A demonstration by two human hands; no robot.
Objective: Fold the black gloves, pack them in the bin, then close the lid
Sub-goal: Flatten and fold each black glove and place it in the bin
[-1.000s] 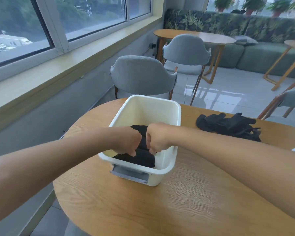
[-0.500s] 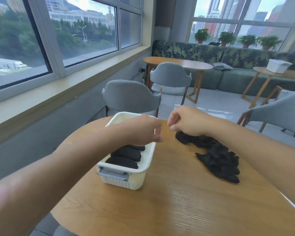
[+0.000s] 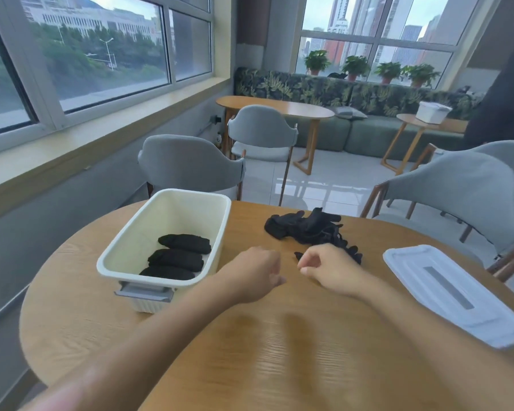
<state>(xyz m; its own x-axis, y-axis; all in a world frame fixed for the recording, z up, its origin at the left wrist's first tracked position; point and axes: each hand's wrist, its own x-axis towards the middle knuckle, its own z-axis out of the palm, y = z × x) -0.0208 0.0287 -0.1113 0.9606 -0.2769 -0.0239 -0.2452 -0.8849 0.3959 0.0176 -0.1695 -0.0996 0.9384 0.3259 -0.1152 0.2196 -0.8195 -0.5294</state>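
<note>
Table (image 3: 279,351): We see a round wooden table that holds all the things.
Bin (image 3: 125,247): We see a white bin on the left part of the table. Its top is open. A grey latch sits on its near end.
Folded gloves (image 3: 180,256): We count three black rolled bundles lying side by side on the bottom of the bin, toward its near end.
Loose gloves (image 3: 306,226): We see a messy black pile on the table, to the right of the bin and apart from it. It lies just past our right hand.
Lid (image 3: 454,295): We see the white lid lying flat on the right part of the table, well apart from the bin. It has a grey strip down its middle.
Left hand (image 3: 255,271): Our left hand is over the table, just right of the bin. Its grip is curled shut and holds nothing.
Right hand (image 3: 330,268): Our right hand is near the left one, at the near edge of the loose gloves. Its fingers are curled in. We cannot tell if they pinch a glove.
Chairs (image 3: 187,164): We see grey chairs on the far side of the table.
</note>
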